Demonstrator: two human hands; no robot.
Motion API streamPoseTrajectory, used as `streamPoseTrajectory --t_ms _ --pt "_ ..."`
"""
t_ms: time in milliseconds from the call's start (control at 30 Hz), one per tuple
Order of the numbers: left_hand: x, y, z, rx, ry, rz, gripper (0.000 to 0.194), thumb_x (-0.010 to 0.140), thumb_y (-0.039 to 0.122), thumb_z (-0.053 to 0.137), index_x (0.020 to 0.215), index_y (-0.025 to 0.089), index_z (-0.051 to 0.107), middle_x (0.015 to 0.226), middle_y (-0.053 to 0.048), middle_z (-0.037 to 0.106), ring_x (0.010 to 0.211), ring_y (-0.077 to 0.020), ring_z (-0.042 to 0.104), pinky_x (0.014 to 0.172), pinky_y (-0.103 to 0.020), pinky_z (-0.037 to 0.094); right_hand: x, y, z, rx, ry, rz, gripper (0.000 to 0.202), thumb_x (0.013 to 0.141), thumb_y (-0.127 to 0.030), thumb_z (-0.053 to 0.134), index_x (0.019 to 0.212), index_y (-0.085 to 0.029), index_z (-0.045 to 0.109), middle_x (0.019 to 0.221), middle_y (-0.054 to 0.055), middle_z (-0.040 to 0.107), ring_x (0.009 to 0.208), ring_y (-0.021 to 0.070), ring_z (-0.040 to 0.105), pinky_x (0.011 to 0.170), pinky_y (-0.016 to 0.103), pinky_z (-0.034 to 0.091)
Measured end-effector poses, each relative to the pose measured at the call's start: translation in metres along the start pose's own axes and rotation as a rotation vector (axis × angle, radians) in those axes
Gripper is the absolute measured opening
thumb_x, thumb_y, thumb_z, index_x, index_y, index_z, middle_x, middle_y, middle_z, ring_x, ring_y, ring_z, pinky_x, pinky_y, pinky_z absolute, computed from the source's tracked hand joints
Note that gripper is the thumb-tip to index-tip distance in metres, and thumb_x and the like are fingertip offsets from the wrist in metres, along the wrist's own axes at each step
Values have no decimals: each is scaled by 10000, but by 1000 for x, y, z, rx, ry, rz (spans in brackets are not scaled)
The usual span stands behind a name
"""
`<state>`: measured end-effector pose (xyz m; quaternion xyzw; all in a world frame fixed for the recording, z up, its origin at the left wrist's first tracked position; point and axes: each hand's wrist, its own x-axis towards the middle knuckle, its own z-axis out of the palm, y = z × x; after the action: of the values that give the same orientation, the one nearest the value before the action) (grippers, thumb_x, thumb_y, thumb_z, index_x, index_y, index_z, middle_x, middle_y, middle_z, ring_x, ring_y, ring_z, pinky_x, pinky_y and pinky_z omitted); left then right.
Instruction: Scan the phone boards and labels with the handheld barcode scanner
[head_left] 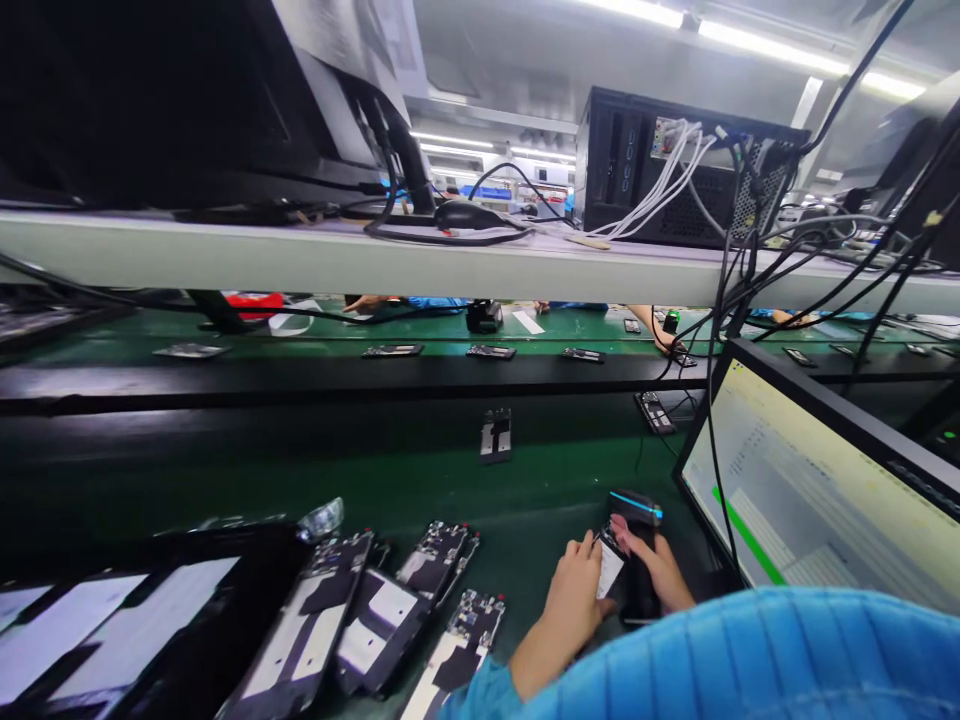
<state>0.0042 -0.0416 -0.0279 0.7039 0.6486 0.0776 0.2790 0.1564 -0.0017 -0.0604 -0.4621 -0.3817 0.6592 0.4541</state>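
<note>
Green surface (420, 480) — right hand (660, 565) grips scanner (637, 545), pointing twelve o'clock; left hand (574, 590) pinches label (609, 570) at its nine o'clock.

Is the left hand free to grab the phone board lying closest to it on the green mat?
Probably not right now. The left hand is pinching a small white label against the black handheld device. The nearest bare grey phone board lies just beside it, with nothing between.

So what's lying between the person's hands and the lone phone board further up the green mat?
Head view: nothing. Only bare green mat lies between the phone board and the hands at the black scanner.
</note>
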Motion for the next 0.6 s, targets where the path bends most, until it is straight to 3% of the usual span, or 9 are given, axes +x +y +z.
streamPoseTrajectory --t_ms 133,233,333,400,500,600 --pt "0 -1 -11 -70 -36 128 738 583 271 661 1282 63 551 1442 -198 452 1267 -356 439 1106 -422 338 7 -5 -3 54 -96 31 507 686 -491 761 1112 -223 700 1242 68 626 1236 270 515 1072 350 430" --pt "5 -7 -22 -169 4 171 563 678 200 507 1207 31 595 1310 -211 568 1233 -346 478 1114 -442 303 8 -4 -4 70 -111 31 488 696 -468 763 1101 -203 703 1233 73 632 1239 266 513 1090 345 411" --pt "9 -27 -38 -303 -17 203 579 714 115 356 1256 139 559 1147 -73 673 1080 -234 600 985 -366 443 8 -2 -3 83 -98 25 489 681 -467 769 1077 -186 712 1189 85 655 1213 281 535 1101 377 396" --pt "11 -45 -49 -424 -26 213 645 745 91 299 1360 232 433 1175 -1 652 1050 -157 619 883 -283 490 8 -1 -1 90 -81 16 494 664 -468 774 1064 -184 716 1166 88 666 1198 287 547 1106 392 382" --pt "15 -58 -59 -612 99 120 556 902 169 91 1398 279 317 1119 -9 634 987 -129 623 781 -250 497 8 0 0 96 -56 3 499 641 -457 781 1052 -182 721 1149 87 674 1191 284 551 1102 377 376" --pt "21 -46 -51 -589 164 137 547 954 360 39 1241 246 490 958 -16 629 890 -161 599 786 -286 490 7 -1 1 92 -45 -1 513 646 -470 767 1056 -167 719 1155 94 671 1186 290 554 1071 366 401"
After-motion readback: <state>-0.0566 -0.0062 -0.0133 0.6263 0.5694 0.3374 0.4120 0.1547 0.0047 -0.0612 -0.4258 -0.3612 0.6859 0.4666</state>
